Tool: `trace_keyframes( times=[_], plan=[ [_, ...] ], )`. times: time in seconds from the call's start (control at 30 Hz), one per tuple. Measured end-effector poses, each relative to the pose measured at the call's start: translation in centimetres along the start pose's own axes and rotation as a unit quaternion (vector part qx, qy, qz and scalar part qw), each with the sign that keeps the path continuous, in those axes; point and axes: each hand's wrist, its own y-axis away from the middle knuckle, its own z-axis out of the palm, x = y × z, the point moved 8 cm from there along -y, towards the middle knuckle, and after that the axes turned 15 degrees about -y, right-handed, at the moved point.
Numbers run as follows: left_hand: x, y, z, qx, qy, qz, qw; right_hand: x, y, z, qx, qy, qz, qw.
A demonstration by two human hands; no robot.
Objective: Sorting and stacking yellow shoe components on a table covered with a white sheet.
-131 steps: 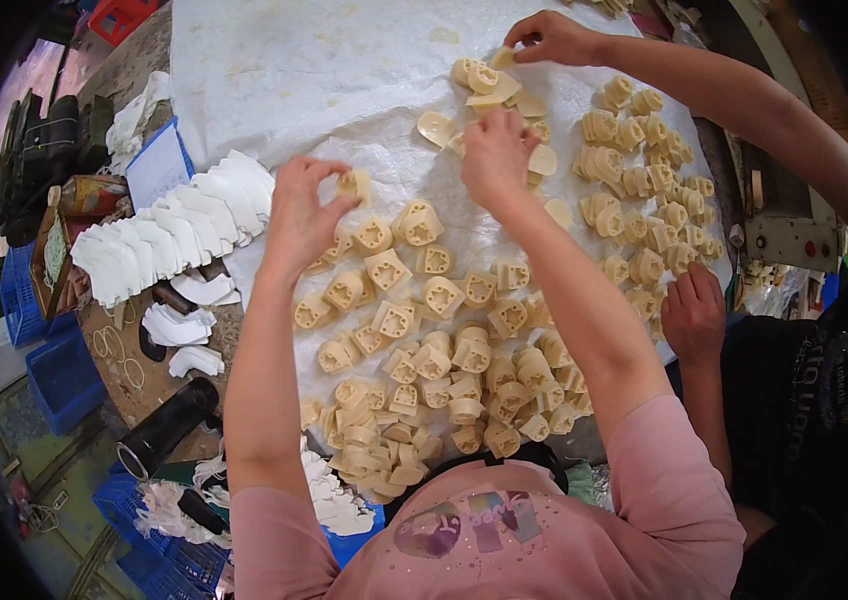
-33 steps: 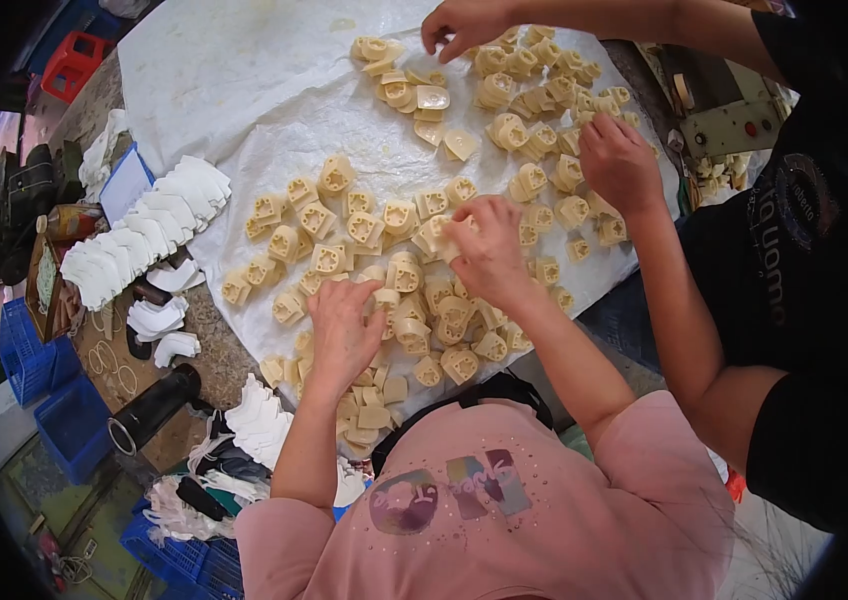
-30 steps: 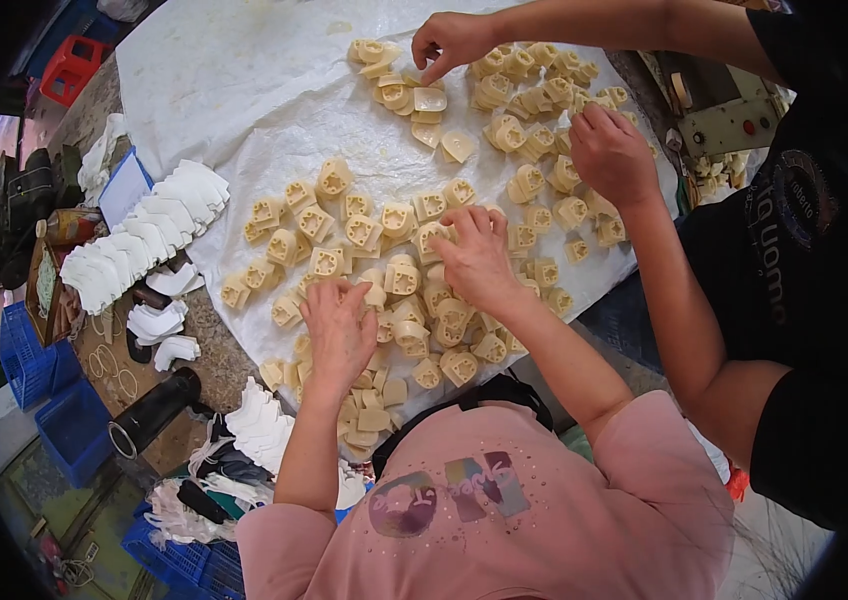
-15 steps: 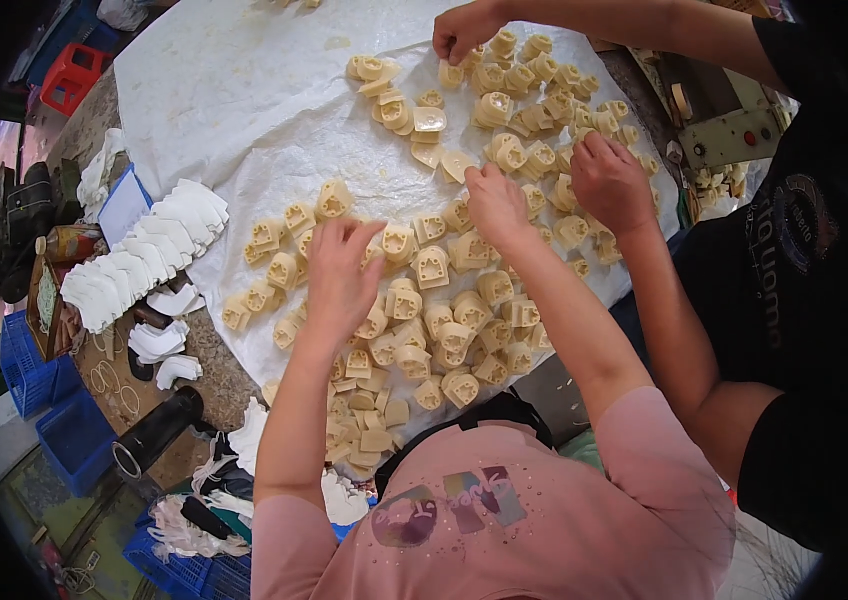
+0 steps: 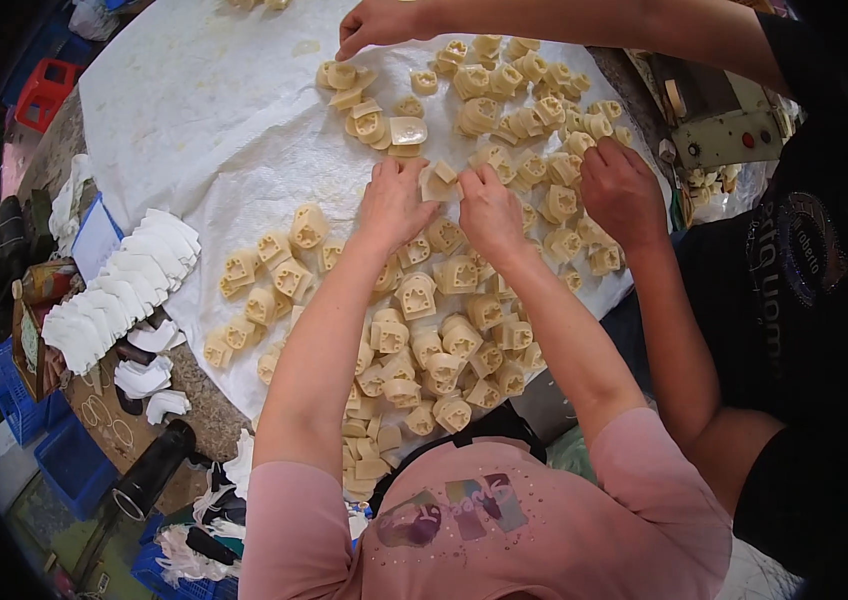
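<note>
Both my hands meet over the middle of a white sheet (image 5: 234,150) spread with cream-coloured moulded pieces. Between them is a small cream piece (image 5: 437,184); my left hand (image 5: 392,205) pinches it from one side. The fingers of my right hand (image 5: 491,212) close at its other edge. Nearer me lies a crowd of rounded cream blocks (image 5: 416,296) with small recesses, partly hidden by my forearms. Just beyond my hands is a flat, shiny cream piece (image 5: 408,131) beside a short row of stacked ones.
A co-worker in black works at the right; one hand (image 5: 369,25) touches cream pieces at the far side, the other (image 5: 624,190) is over the right-hand pile. White curved pieces (image 5: 124,290) stand in a row at left, near blue baskets (image 5: 74,460) and a black cylinder (image 5: 156,465).
My left hand has moved away from me and right to meet my right hand at a cream piece. The co-worker's far hand has shifted left to the stacked pieces. The view has shifted slightly.
</note>
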Motion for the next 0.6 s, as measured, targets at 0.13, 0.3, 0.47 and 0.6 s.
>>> trace_keyframes(
  times=[0.13,0.3,0.47,0.6],
  plan=[
    [0.2,0.1,-0.5,0.041,0.078,0.004,0.996,-0.7,0.8,-1.6,0.063,-0.080,-0.022,0.995],
    [-0.9,0.8,-0.2,-0.079,0.230,-0.090,0.966,2.5,2.4,-2.1,0.050,-0.317,0.190,0.928],
    [-2.5,3.3,-2.3,0.019,0.201,-0.060,0.978,5.2,4.7,-0.8,0.017,-0.418,0.256,0.871],
    [-0.7,3.9,-2.4,0.015,0.126,0.013,0.992,3.8,5.5,-0.2,-0.043,-0.444,0.298,0.844]
  ],
)
